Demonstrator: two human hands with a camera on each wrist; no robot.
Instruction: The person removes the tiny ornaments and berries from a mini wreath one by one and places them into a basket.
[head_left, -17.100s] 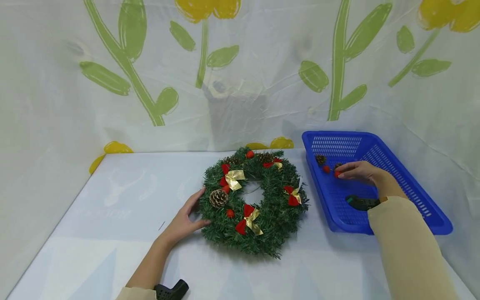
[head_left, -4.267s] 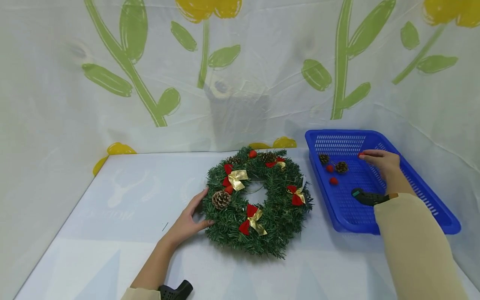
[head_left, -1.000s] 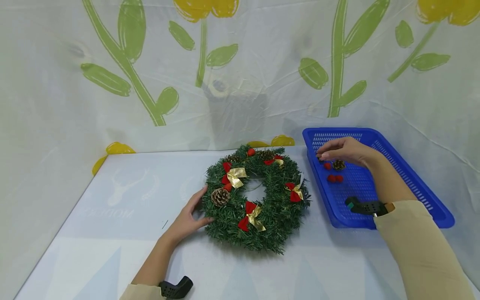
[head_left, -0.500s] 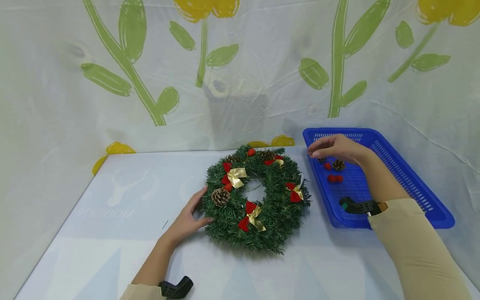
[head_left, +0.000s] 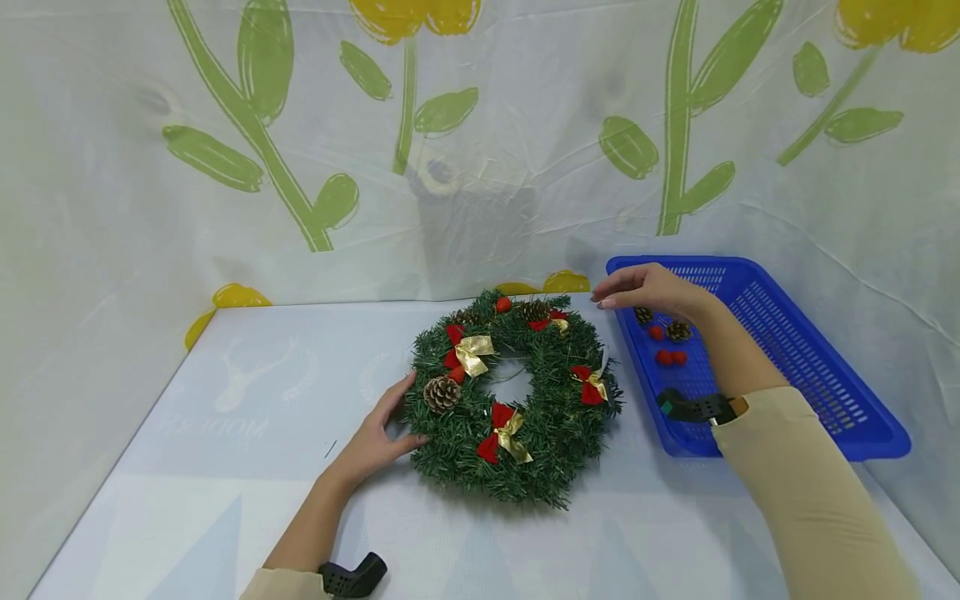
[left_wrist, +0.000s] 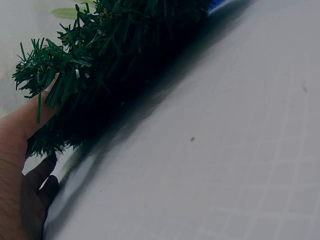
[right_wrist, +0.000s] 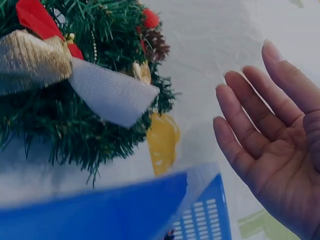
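A green Christmas wreath [head_left: 555, 450] lies on the table, decorated with red-and-gold bows [head_left: 504, 433], pinecones [head_left: 442, 394] and red balls [head_left: 503, 304]. My left hand [head_left: 375, 442] holds its left edge. In the left wrist view, the thumb sinks into the green tips [left_wrist: 75, 70], and part of the hand is hidden by them. To the right stands a blue basket [head_left: 817, 367] with two pinecones [head_left: 678, 331] and three red balls [head_left: 664, 357] inside. Over its left rim hovers my right hand [head_left: 652, 292]. The right wrist view shows that palm bare, fingers loosely extended, holding nothing.
A white table [head_left: 247, 417] with faint printed patterns lies under everything. Behind it hangs a light curtain [head_left: 510, 125] with painted leaves and yellow flowers. A small dark thin piece [head_left: 330, 449] lies left of the wreath.
A red ball has gone from the wreath's lower left, and another red ball rests in the basket. The right hand, now holding nothing, has moved left from the basket. The left hand stays put.
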